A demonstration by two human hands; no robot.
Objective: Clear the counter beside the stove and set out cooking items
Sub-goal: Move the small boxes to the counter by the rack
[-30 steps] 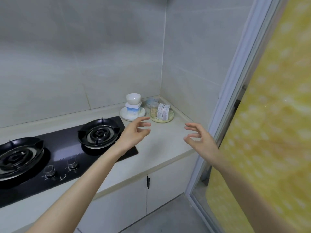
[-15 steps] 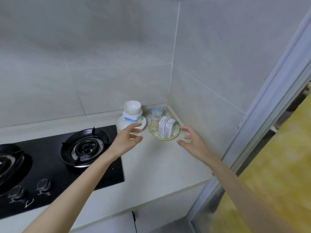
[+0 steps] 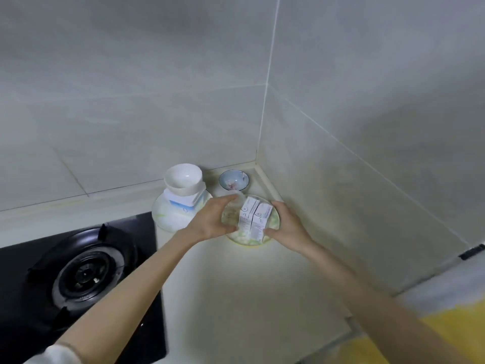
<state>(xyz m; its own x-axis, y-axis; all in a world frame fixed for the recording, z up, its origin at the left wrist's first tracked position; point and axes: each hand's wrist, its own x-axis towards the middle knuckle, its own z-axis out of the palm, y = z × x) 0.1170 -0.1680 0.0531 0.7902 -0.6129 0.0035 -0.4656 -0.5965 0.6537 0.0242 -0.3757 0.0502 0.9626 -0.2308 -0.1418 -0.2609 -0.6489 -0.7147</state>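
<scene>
Both hands have closed in since half a second ago. Then they hovered spread and short of the corner; now we find them on the small plate (image 3: 248, 243), one at each side.

- Left hand (image 3: 208, 223): grip closed round the plate's left edge, thumb above, fingers curled below. A glass jar (image 3: 230, 214) stands at that edge and shows only as a blur between thumb and fingers. We cannot tell whether the grip also presses the jar.
- Right hand (image 3: 287, 225): grip closed on the plate's right edge, thumb over the far rim, fingertips at the near rim just beside the cartons.
- Two cartons (image 3: 254, 219), white with printed panels, stand upright side by side on the plate, touching each other.
- The plate is in the back corner of the counter (image 3: 236, 298), near both tiled walls. We cannot tell whether it rests on the counter or is lifted.
- A blue bowl (image 3: 234, 180) sits just behind the plate, close to the wall corner.
- Left of the small plate, a white bowl (image 3: 183, 179) sits on a blue-and-white box (image 3: 183, 203), which sits on a white plate (image 3: 168, 218). This stack is just beside the left hand, apart from it.
- The black hob (image 3: 147, 232) lies further left, its edge next to the white plate, with one burner (image 3: 86, 274) in view.
- A blurred yellow panel (image 3: 446, 334) shows at lower right.
</scene>
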